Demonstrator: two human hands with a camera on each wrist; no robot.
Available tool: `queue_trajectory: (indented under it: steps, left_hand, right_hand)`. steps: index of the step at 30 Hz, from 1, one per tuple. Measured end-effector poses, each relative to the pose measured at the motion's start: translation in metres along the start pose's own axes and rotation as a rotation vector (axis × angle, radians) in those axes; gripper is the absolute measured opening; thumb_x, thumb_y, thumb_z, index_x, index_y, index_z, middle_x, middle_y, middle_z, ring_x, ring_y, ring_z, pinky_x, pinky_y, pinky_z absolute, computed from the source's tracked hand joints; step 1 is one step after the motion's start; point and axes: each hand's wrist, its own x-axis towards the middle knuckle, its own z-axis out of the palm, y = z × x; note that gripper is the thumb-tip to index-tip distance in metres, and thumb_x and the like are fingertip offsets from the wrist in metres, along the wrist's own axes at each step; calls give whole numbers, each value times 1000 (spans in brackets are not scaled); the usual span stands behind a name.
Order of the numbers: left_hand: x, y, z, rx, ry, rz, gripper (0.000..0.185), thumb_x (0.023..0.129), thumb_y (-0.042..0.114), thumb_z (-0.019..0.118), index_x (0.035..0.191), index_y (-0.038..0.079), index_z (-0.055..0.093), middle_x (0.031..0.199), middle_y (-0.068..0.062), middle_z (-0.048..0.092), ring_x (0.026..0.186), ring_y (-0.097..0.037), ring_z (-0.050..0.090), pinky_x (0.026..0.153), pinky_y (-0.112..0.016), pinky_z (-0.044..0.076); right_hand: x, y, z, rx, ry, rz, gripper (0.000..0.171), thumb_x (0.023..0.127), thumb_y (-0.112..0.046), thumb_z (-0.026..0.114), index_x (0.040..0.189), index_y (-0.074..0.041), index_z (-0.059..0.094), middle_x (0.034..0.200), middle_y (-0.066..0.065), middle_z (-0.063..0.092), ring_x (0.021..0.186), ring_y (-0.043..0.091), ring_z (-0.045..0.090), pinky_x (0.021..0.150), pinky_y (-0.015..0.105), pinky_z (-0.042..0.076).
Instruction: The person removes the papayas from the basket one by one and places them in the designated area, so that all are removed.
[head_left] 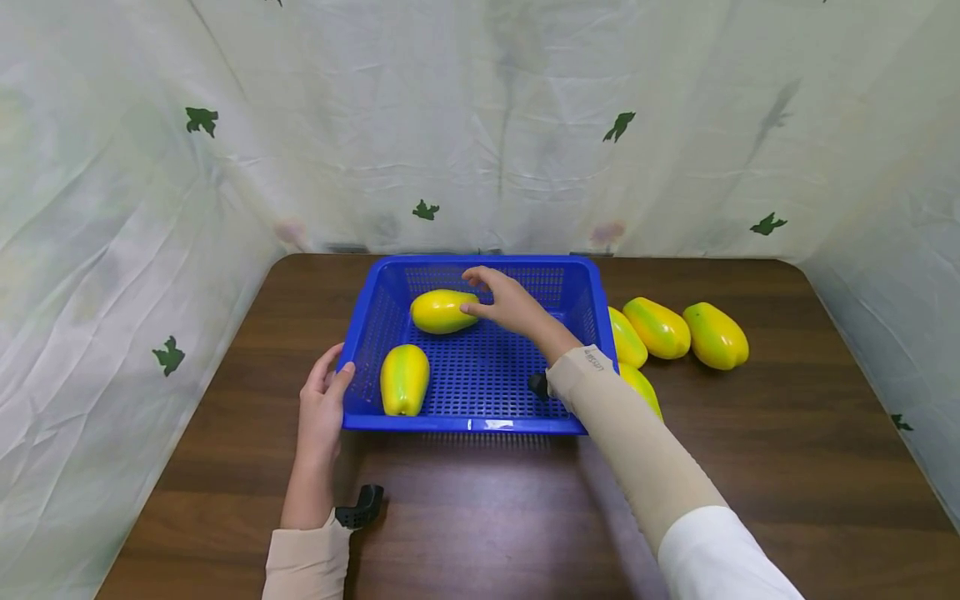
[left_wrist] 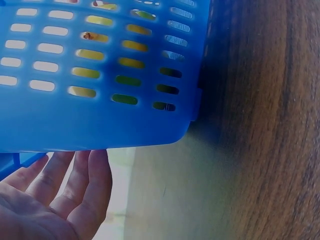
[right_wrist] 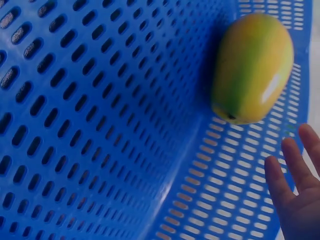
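A blue perforated plastic basket (head_left: 487, 424) sits on the table, with two yellow-green papayas inside. One papaya (head_left: 442, 312) lies toward the back wall; the other papaya (head_left: 405, 380) lies near the front left corner. My left hand (head_left: 322, 408) grips the basket's left rim, thumb on top and fingers outside; the left wrist view shows those fingers (left_wrist: 95, 185) against the outer side. Over the basket, my right hand (head_left: 510, 304) is beside the back papaya, fingers spread and holding nothing. In the right wrist view a gap separates the fingers (right_wrist: 295, 165) from the papaya (right_wrist: 252, 70).
Right of the basket on the brown wooden table (head_left: 480, 517) lie several more papayas, among them one papaya (head_left: 656, 327) and an outermost papaya (head_left: 716, 336). Two are partly hidden by the basket and right arm. A pale curtain (head_left: 525, 167) with green shapes hangs behind.
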Motion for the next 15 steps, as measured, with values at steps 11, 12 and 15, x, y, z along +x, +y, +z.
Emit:
queue_trajectory:
  steps: [11, 12, 15]
  left_hand:
    - [0, 0, 0, -17, -4, 2, 43, 93, 32, 47, 134, 22, 41, 109, -12, 51, 82, -17, 54, 66, -22, 48]
    - [0, 0, 0, -17, -3, 1, 43, 93, 32, 47, 134, 22, 42, 109, -12, 51, 82, -17, 54, 66, -22, 48]
    - [1, 0, 0, -9, -2, 0, 43, 93, 33, 47, 134, 22, 41, 109, -12, 51, 82, -17, 53, 66, -22, 48]
  right_hand:
    - [9, 10, 10, -24, -55, 17, 57, 83, -24, 65, 132, -6, 42, 133, 5, 42, 123, 18, 35, 100, 31, 26]
    - [9, 11, 11, -27, -57, 18, 57, 83, -24, 66, 132, -6, 42, 133, 5, 42, 123, 18, 34, 101, 31, 25]
    - [11, 12, 12, -38, -62, 30, 57, 82, -25, 66, 132, -8, 43, 134, 4, 42, 125, 17, 33, 101, 30, 24]
